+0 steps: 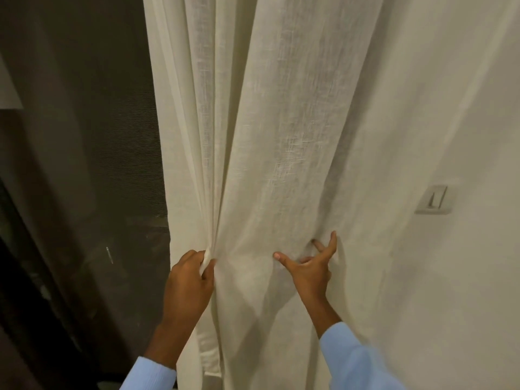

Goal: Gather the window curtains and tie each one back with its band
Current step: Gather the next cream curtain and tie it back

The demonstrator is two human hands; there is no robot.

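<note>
A cream, loosely woven curtain (281, 122) hangs down the middle of the view in long folds. My left hand (191, 280) grips a bunch of its left-hand folds, pinched between thumb and fingers. My right hand (309, 266) presses into the cloth further right, thumb and fingers spread, some fingertips sunk behind a fold. A flat strip of the same cloth (209, 358) hangs below my left hand; I cannot tell if it is the band.
A dark window pane (84, 164) with a mesh screen lies left of the curtain. A white wall (464, 108) stands to the right, carrying a grey wall switch (433, 199).
</note>
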